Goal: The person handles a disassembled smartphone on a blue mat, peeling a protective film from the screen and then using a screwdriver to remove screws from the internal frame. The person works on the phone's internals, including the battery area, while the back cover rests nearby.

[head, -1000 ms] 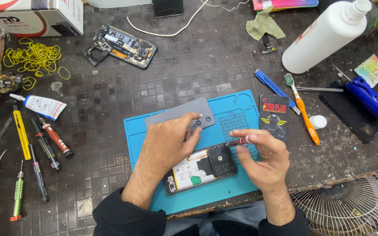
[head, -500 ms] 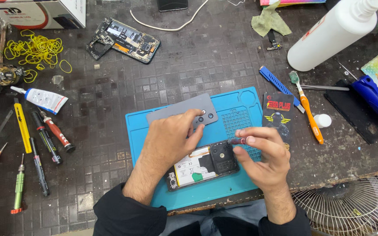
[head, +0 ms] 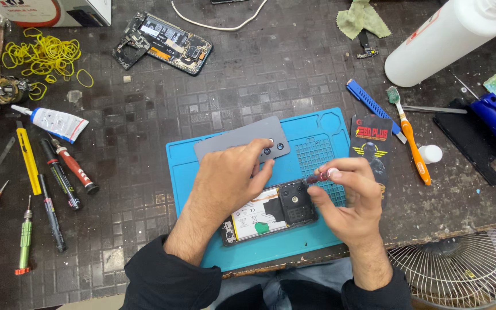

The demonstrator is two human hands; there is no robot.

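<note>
Head view: two hands (head: 231, 183), one opened phone (head: 268, 214)

Left hand (head: 228, 178) lies flat, palm down; right hand (head: 348, 198) pinches with curled fingers (head: 340, 167).

A dark, worn workbench (head: 294, 69) with a grid-patterned top carries everything. A blue work mat (head: 317, 129) lies at its near edge and serves as landmark. Left of the mat lie a white glue tube (head: 55, 122), a yellow-handled tool (head: 28, 159), a red and black screwdriver (head: 73, 166) and a green-handled screwdriver (head: 24, 241). Far left and beyond the mat sits a heap of yellow rubber bands (head: 41, 57). Beyond the mat lies an opened phone (head: 170, 42) and a green cloth (head: 364, 19). Right of the mat lie a dark printed card (head: 371, 143), an orange toothbrush (head: 411, 138), a blue tool (head: 368, 102), and a white bottle (head: 446, 37) on its side.
</note>
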